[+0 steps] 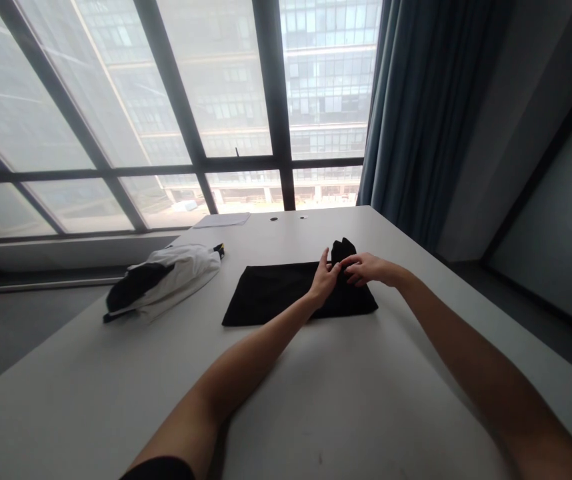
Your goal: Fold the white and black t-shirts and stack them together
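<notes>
A black folded garment (271, 293) lies flat in a rough rectangle on the white table. At its far right edge a bunched piece of the same black cloth (343, 249) stands up. My left hand (323, 280) rests on the garment's right half, with thumb and forefinger spread apart. Close beside it, my right hand (363, 269) has its fingers bent in on the cloth near the bunched piece and looks closed on it. The fingertips of both hands nearly meet, and part of the cloth under them is hidden.
A crumpled white and black garment (176, 273) lies on the table (316, 393) to the left. Papers (223, 220) and a round cable hole (273, 219) are near the far edge. Beyond stand large windows (226, 87) and a blue curtain (416, 120).
</notes>
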Demonstrator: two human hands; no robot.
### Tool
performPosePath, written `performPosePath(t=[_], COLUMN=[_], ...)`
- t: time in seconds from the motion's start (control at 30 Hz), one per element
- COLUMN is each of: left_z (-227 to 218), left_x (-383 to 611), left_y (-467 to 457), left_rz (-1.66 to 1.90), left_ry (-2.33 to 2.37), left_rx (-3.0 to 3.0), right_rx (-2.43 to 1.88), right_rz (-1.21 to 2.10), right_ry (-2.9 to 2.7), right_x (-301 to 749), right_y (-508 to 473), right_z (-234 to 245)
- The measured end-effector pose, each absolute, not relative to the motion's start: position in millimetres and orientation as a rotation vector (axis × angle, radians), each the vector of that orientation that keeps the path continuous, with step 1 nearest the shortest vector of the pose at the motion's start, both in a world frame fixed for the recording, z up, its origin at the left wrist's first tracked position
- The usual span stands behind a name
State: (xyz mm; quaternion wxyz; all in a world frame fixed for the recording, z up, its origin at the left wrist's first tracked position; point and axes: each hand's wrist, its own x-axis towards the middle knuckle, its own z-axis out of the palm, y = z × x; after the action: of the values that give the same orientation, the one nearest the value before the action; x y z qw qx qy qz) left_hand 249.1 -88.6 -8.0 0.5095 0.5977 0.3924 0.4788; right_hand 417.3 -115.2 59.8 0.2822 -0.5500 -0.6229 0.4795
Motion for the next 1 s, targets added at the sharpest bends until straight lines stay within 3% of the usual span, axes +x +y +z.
performPosePath(t=[0.2, 0.4, 0.5, 0.73, 1.0], left_z=[-24.8, -28.7, -27.0, -29.9, 3.3], left_x=[248.1, 248.0, 246.9, 246.1, 228.7], left_y=[-80.8, -79.5, -79.6, -69.5, -65.7], left_rz=[1.192, 1.086, 1.103, 1.108, 1.037], left_ry=[0.936, 0.978, 0.983, 1.089, 0.964], left_rx=[1.715, 1.78, 1.853, 1.789, 1.442], right_rx=[-1.43, -1.559, -1.491, -1.317, -1.263], right_rz=[1.372, 0.679, 0.52, 0.606, 0.595], right_ry=[-1.66, -1.603, -1.708, -1.733, -1.649], right_x=[432.3, 451.0, 448.0, 423.4, 426.4], right_y=[-112.9, -82.2, -69.3, -58.3, -74.8], right_z=[58.9, 34.0, 9.3, -41.8, -21.0])
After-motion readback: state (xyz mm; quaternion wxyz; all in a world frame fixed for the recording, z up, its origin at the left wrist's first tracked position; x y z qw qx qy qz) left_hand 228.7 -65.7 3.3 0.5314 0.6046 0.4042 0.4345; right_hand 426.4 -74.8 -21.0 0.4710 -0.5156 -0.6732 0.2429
